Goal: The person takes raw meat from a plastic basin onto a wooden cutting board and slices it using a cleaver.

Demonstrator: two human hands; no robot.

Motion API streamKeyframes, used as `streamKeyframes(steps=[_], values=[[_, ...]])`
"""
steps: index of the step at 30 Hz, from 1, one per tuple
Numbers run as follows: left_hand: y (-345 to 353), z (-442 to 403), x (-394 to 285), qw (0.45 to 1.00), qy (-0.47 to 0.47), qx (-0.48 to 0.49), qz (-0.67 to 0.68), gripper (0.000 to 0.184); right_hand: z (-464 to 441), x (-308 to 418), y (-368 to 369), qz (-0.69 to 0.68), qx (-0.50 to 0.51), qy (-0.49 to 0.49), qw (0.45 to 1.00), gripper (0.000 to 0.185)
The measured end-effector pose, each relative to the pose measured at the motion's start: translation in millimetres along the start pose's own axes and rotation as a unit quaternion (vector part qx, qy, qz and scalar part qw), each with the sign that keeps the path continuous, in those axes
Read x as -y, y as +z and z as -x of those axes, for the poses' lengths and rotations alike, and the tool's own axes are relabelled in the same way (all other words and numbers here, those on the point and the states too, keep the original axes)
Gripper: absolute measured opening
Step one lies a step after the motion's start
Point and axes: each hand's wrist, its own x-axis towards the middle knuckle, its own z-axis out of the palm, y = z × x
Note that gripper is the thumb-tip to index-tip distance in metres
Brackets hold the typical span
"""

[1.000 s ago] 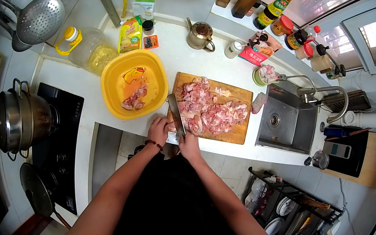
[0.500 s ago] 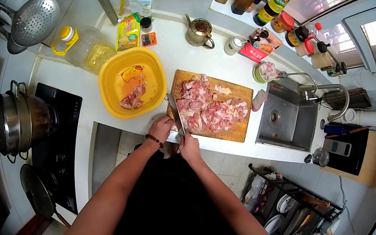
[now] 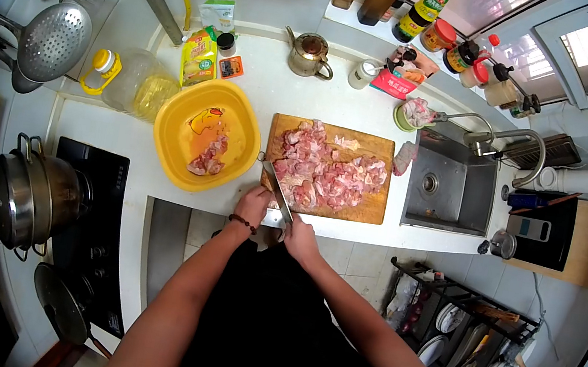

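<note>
My right hand (image 3: 301,241) is closed round the handle of a kitchen knife (image 3: 278,192). Its blade slants up and left over the near left corner of a wooden cutting board (image 3: 374,209). Just left of the blade, my left hand (image 3: 253,205) is curled at that corner, a beaded bracelet on its wrist. Whatever its fingers press on is hidden. Chopped raw meat (image 3: 326,169) covers much of the board. Left of the board, a yellow basin (image 3: 166,123) has a few more meat pieces (image 3: 210,156) in it.
An oil jug (image 3: 143,85), a teapot (image 3: 309,54) and seasoning packets (image 3: 199,57) stand behind. To the right is a metal sink (image 3: 428,203) with a faucet (image 3: 541,156). A stove with a steel pot (image 3: 16,187) is at left. Bottles (image 3: 424,13) line the windowsill.
The knife and my right hand have drawn slightly back toward me. My left hand stays by the board's corner. The meat on the board looks the same.
</note>
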Motion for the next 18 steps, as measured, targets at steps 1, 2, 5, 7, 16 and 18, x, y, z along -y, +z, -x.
streamKeyframes(steps=[1,2,5,7,16,18], values=[[0,1,-2,1.0,0.004,0.006,0.008,0.013,1,1,-1,-0.001,0.003,-0.003,1.0,0.024],[2,1,-1,1.0,0.005,0.007,0.009,0.013,-7,4,0,-0.001,0.003,-0.002,1.0,0.024],[8,5,4,1.0,0.01,0.023,0.003,0.013,-26,12,7,-0.007,-0.034,-0.033,0.999,0.026],[1,-1,-3,1.0,-0.008,0.008,0.02,0.013,-22,11,3,-0.02,-0.055,-0.045,0.997,0.026],[-6,0,-10,0.999,-0.048,-0.013,0.015,0.013,-23,7,-3,0.009,-0.009,0.018,1.0,0.022],[-11,3,-8,0.997,-0.067,-0.041,0.027,0.013,-18,6,-6,-0.004,-0.023,0.001,1.0,0.022]])
